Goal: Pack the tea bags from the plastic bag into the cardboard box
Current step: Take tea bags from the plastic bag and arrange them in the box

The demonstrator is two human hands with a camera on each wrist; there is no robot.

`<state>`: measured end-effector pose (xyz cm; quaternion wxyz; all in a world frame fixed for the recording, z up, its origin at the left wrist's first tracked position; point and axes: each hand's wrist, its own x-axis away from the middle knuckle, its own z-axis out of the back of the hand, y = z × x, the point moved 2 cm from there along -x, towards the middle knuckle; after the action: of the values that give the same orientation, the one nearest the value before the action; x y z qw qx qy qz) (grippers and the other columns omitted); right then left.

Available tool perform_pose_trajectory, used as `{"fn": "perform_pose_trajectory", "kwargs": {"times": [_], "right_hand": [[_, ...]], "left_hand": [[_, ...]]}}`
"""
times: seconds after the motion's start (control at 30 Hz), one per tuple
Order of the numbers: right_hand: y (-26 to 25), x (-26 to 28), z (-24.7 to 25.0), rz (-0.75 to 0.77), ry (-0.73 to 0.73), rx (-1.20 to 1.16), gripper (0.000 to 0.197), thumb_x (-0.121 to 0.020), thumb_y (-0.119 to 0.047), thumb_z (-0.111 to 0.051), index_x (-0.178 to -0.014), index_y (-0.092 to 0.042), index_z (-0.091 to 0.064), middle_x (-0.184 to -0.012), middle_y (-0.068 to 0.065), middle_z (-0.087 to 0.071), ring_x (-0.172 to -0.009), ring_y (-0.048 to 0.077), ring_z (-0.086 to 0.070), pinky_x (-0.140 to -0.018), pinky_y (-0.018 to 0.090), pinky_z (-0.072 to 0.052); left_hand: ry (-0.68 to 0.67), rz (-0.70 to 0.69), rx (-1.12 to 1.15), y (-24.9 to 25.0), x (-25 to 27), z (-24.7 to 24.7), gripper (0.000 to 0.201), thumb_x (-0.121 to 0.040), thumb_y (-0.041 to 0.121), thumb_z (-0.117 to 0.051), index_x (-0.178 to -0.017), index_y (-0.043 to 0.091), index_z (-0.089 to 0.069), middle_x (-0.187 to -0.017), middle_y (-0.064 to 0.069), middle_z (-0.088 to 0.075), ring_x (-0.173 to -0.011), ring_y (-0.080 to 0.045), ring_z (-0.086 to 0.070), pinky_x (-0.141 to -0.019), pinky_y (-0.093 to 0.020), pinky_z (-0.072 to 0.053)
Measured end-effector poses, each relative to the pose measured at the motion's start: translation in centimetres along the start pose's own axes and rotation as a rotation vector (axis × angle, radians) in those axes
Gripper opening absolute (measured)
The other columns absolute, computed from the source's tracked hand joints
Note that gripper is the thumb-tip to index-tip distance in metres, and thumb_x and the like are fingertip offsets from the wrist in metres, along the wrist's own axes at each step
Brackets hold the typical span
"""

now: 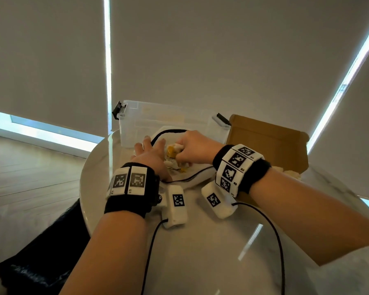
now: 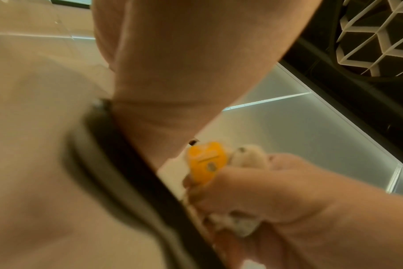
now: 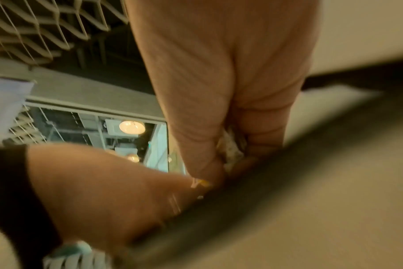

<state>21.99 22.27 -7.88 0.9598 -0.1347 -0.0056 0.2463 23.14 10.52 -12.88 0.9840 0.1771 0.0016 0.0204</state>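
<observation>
A cardboard box (image 1: 271, 143) is standing open just right of the grip as the left hand (image 1: 151, 156), fingers spread, is flattening the plastic bag (image 1: 192, 179) and the right hand (image 1: 195, 149) is clutching tea bags (image 1: 173, 151); lifting them clear without snagging looks wise

Looks like a living or dining room in a home or flat: round marble-look worktop (image 1: 211, 241), pale wood-plank floor (image 1: 30, 167), tall windows behind drawn grey roller blinds (image 1: 200, 50). Honeycomb lattice screen (image 2: 375, 36) and round ceiling lamps (image 3: 132, 126) visible in the wrist views.
</observation>
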Motion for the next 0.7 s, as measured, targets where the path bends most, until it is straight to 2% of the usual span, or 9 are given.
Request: {"fn": "perform_pose_trajectory", "kwargs": {"times": [0.1, 0.17, 0.23, 0.3, 0.37, 0.47, 0.57, 0.63, 0.7], "right_hand": [[-0.1, 1.7, 1.8, 0.037, 0.082, -0.190, 0.018, -0.078, 0.000, -0.062, -0.085, 0.017, -0.061, -0.082, 0.031, -0.063, -0.064, 0.023, -0.056, -0.066, 0.041, -0.053], [0.3, 3.2, 3.1, 0.020, 0.144, -0.332, 0.018, -0.080, 0.001, -0.063, -0.090, 0.017, -0.061, -0.078, 0.023, -0.064, -0.055, 0.012, -0.060, -0.059, 0.030, -0.054], [1.2, 5.0, 4.1, -0.009, 0.215, -0.451, 0.017, -0.082, -0.001, -0.066, -0.093, 0.012, -0.064, -0.076, 0.014, -0.066, -0.052, 0.005, -0.059, -0.054, 0.017, -0.052], [2.6, 6.9, 4.7, -0.033, 0.277, -0.574, 0.018, -0.083, -0.002, -0.065, -0.095, 0.011, -0.064, -0.073, 0.008, -0.067, -0.053, 0.005, -0.060, -0.054, 0.017, -0.051], [4.2, 8.7, 4.7, -0.071, 0.328, -0.705, 0.019, -0.084, -0.001, -0.064, -0.096, 0.013, -0.063, -0.069, 0.006, -0.068, -0.052, 0.005, -0.060, -0.053, 0.018, -0.050], [6.6, 10.9, 4.5, -0.116, 0.418, -0.915, 0.006, -0.084, -0.001, -0.064, -0.088, 0.002, -0.067, -0.066, 0.004, -0.067, -0.053, 0.008, -0.057, -0.051, 0.018, -0.048], [8.7, 12.3, 4.0, -0.175, 0.479, -1.153, 0.006, -0.085, -0.001, -0.061, -0.088, -0.002, -0.066, -0.072, 0.008, -0.064, -0.060, 0.013, -0.056, -0.051, 0.017, -0.048], [9.7, 12.7, 3.6, -0.206, 0.494, -1.238, 0.008, -0.085, 0.000, -0.060, -0.091, -0.002, -0.065, -0.071, 0.007, -0.064, -0.060, 0.012, -0.056, -0.050, 0.017, -0.048], [10.5, 12.9, 3.3, -0.212, 0.510, -1.280, 0.007, -0.086, 0.002, -0.059, -0.090, -0.002, -0.063, -0.070, 0.007, -0.063, -0.058, 0.012, -0.056, -0.049, 0.017, -0.047]], "left_hand": [[0.002, -0.024, -0.048, 0.3, 0.2, 0.2, 0.102, -0.072, 0.035, -0.077, -0.148, 0.028, -0.009, -0.157, -0.008, 0.010, -0.143, -0.035, 0.002, -0.114, -0.056, -0.017], [-0.005, -0.055, -0.059, 0.8, 0.6, 0.6, 0.092, -0.076, 0.037, -0.073, -0.147, 0.032, -0.014, -0.157, -0.004, 0.016, -0.144, -0.032, 0.010, -0.112, -0.063, -0.008], [0.015, -0.101, -0.004, 1.6, 0.6, 1.1, 0.080, -0.079, 0.030, -0.070, -0.145, 0.035, -0.023, -0.157, 0.001, 0.017, -0.144, -0.028, 0.016, -0.109, -0.066, 0.000], [0.111, -0.148, 0.103, 2.5, 0.8, 1.8, 0.066, -0.079, 0.013, -0.063, -0.136, 0.035, -0.040, -0.158, 0.003, 0.008, -0.145, -0.024, 0.012, -0.110, -0.064, 0.004], [0.296, -0.247, 0.268, 3.4, 1.0, 2.5, 0.055, -0.075, -0.003, -0.055, -0.117, 0.033, -0.056, -0.156, 0.003, -0.017, -0.144, -0.020, -0.004, -0.114, -0.055, -0.003], [0.455, -0.482, 0.707, 5.5, 1.9, 2.9, 0.047, -0.074, -0.013, -0.044, -0.090, 0.028, -0.060, -0.128, 0.006, -0.054, -0.124, -0.010, -0.041, -0.109, -0.036, -0.031], [0.320, -0.584, 0.962, 8.9, 2.4, 2.0, 0.034, -0.088, -0.004, -0.046, -0.092, 0.027, -0.061, -0.108, 0.009, -0.063, -0.106, -0.004, -0.055, -0.101, -0.031, -0.043], [0.155, -0.629, 1.034, 11.4, 2.7, 1.1, 0.020, -0.097, 0.014, -0.046, -0.103, 0.026, -0.060, -0.108, 0.011, -0.062, -0.105, -0.001, -0.056, -0.097, -0.027, -0.043], [-0.034, -0.640, 1.024, 13.5, 3.0, 0.2, 0.024, -0.099, 0.034, -0.042, -0.120, 0.029, -0.052, -0.117, 0.012, -0.059, -0.110, -0.006, -0.056, -0.094, -0.030, -0.046]]}}
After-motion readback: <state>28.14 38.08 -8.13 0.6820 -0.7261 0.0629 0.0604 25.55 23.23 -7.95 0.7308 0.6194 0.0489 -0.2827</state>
